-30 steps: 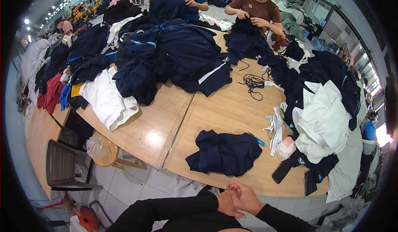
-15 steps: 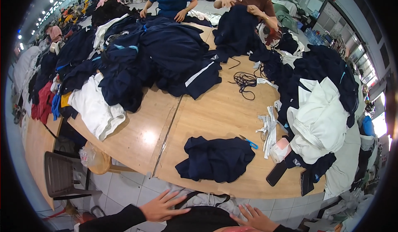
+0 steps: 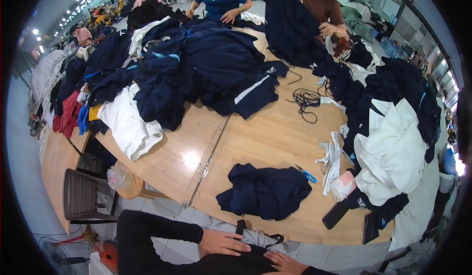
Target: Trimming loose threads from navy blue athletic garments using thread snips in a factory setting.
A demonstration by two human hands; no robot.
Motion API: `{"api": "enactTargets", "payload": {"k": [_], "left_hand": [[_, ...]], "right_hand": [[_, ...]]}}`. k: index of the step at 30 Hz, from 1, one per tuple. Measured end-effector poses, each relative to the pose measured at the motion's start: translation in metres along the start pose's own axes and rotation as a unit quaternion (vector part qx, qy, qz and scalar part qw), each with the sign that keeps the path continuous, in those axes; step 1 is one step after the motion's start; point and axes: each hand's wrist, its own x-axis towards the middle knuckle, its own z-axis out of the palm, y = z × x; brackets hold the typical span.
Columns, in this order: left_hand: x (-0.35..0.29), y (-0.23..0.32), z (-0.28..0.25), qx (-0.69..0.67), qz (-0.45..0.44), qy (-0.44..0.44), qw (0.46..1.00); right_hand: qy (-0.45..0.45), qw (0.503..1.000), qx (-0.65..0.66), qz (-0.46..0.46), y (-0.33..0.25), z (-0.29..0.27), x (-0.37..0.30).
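My left hand (image 3: 223,244) lies flat on the black cloth at my waist, fingers stretched out, holding nothing. Beside it, to the right, my right hand (image 3: 285,263) rests on the same cloth with its fingers extended, also holding nothing. A grey cloth piece with black straps (image 3: 258,237) shows just beyond my hands, below the table's edge. On the near part of the table (image 3: 206,149) lies a folded dark navy garment (image 3: 265,191), out of reach of both hands. Small blue-handled thread snips (image 3: 308,175) lie at its upper right corner.
Navy garments (image 3: 216,54) and a white garment (image 3: 128,122) are heaped far left; another white one (image 3: 393,147) is at right. Nearby are a phone (image 3: 336,215), white strips (image 3: 332,162) and dark cords (image 3: 307,100). Two people work across the table. A chair (image 3: 83,194) stands left.
Both hands have come down from a raised, spread pose onto the black cloth. The view has shifted slightly. Across the table, the person in brown has lifted the navy garment higher.
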Motion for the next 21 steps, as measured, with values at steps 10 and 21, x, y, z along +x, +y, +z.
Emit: {"api": "enactTargets", "payload": {"k": [10, 21], "left_hand": [[0.011, -0.023, -0.007, -0.005, 0.025, -0.005, 1.000], [0.023, -0.036, -0.019, -0.070, 0.005, -0.029, 0.997]], "right_hand": [[0.030, 0.997, -0.055, 0.034, 0.030, 0.039, -0.015], [0.182, 0.976, -0.121, -0.017, -0.010, 0.014, 0.010]]}}
